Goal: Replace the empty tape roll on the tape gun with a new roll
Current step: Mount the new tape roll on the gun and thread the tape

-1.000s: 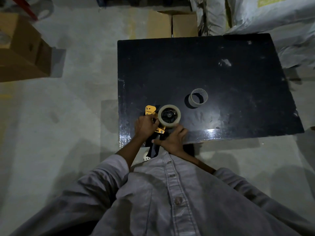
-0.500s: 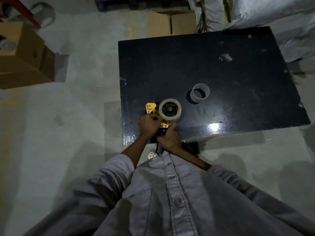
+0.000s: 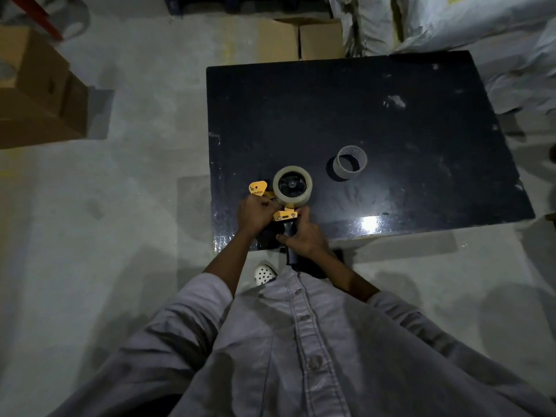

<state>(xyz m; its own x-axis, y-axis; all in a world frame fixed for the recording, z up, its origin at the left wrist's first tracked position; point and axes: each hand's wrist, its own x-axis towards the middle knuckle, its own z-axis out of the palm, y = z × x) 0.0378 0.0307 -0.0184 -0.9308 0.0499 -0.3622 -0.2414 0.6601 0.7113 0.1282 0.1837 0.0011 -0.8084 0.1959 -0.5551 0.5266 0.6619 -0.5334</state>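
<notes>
Tape gun (image 3: pixel 285 214) over near left corner of tabletop (image 3: pixel 391 115), new roll (image 3: pixel 292 185) seated on hub. Left hand (image 3: pixel 254 212) curled round yellow frame, just beside roll; right hand (image 3: pixel 302 239) wrapped round black handle nearer the edge. Empty core (image 3: pixel 350 162) apart, toward tabletop centre.

The table top (image 3: pixel 421 115) was black and glossy, scuffed in places. My tape gun (image 3: pixel 284 215) had a smooth yellow frame and a matt black handle. The new roll (image 3: pixel 293 200) was glossy clear film; the empty core (image 3: pixel 359 168), matt cardboard. My shirt (image 3: pixel 301 356) was creased woven cloth.
</notes>
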